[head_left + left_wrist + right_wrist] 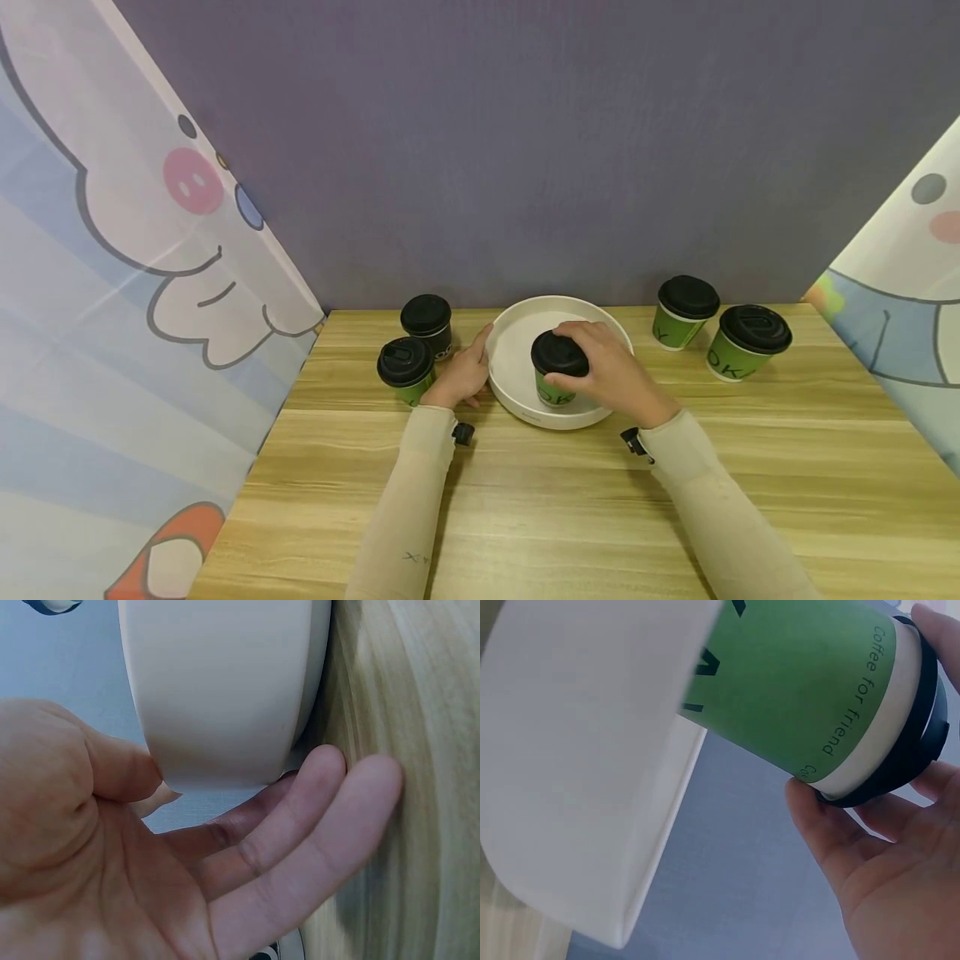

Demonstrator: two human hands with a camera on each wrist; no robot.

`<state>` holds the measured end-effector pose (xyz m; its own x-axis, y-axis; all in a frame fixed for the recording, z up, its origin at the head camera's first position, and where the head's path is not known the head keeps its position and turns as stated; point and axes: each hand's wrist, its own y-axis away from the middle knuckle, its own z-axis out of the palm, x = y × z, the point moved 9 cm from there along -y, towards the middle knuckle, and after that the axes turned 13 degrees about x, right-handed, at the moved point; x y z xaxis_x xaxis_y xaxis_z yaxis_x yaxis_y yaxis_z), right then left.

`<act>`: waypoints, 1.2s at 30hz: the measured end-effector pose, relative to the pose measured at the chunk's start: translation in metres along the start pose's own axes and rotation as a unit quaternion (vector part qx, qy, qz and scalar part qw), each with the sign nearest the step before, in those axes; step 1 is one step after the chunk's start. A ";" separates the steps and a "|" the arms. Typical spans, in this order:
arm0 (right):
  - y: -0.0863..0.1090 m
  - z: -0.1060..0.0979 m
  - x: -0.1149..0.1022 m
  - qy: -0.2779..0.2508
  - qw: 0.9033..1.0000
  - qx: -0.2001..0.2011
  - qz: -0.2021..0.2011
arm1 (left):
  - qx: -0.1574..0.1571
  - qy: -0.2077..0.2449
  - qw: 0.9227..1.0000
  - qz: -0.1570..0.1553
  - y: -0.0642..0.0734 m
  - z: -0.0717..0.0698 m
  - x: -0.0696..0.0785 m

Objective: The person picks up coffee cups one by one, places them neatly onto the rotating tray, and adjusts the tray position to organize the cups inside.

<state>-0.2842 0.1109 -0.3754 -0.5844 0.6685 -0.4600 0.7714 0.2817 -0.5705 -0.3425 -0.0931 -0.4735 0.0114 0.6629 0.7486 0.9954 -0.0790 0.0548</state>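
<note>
Green cup (553,390) has white tray (555,421) around it, four cups (678,329) outside

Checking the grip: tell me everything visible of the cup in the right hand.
The cup looks like paper: green wall with large dark letters and small print reading "Coffee for friend", and a white band below a fitted black, plastic-looking lid. It is roughly upright, within the round white tray; I cannot tell whether its base touches the tray. The right hand grips it from above, at lid and upper edge.
</note>
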 end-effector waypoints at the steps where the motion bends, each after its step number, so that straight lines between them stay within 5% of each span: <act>1: 0.000 0.002 0.000 -0.002 1.000 -0.003 0.002 | 0.000 0.000 1.000 0.000 0.000 0.000 0.000; 36: 0.006 0.018 -0.013 -0.034 0.999 -0.038 0.007 | 0.004 0.014 1.000 0.008 0.000 -0.001 0.002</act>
<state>-0.2767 0.0912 -0.3850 -0.5867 0.6256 -0.5142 0.7954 0.3260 -0.5109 -0.3424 -0.0930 -0.4716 0.0243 0.6407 0.7674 0.9959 -0.0825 0.0373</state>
